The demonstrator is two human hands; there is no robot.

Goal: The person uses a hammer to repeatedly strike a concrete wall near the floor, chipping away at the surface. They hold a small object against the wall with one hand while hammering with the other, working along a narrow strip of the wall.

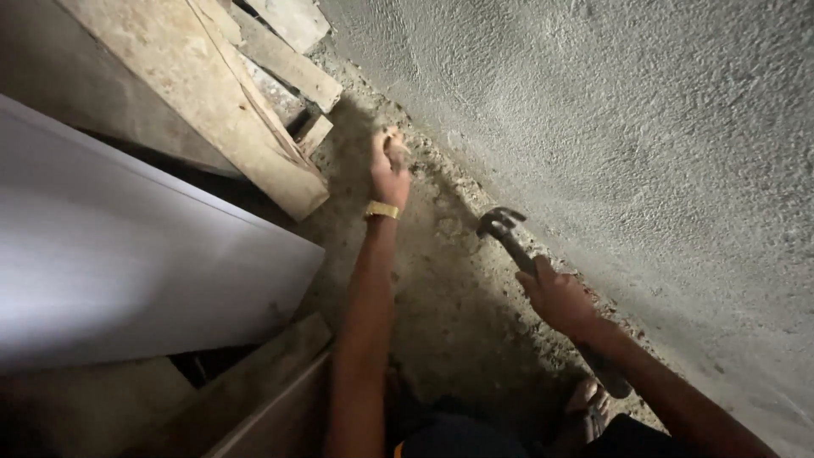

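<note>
Grey rough plaster covers the wall (644, 144) that fills the right side of the view, and a strip of gritty, crumbly concrete floor (441, 288) runs along its foot. The right hand (555, 297) is closed in a firm grip around the shaft of a claw hammer (509, 233), whose dark metal head points up and away, close to the line where the floor meets the wall. The lower end of the hammer's handle sticks out behind the wrist, near a foot in a sandal (589, 403).

The left hand (388, 170) reaches further ahead, with a yellow band (381, 209) round the wrist. Its fingers are curled in loosely and rest down on the rubble near the base of the wall; whether they pinch anything small cannot be told from this angle.

To the left of that hand lies a stack of worn wooden planks (229, 110), slanting across the upper left corner. Below them a smooth white board (127, 254) spreads over the left side, with more timber (263, 382) at the bottom edge.
</note>
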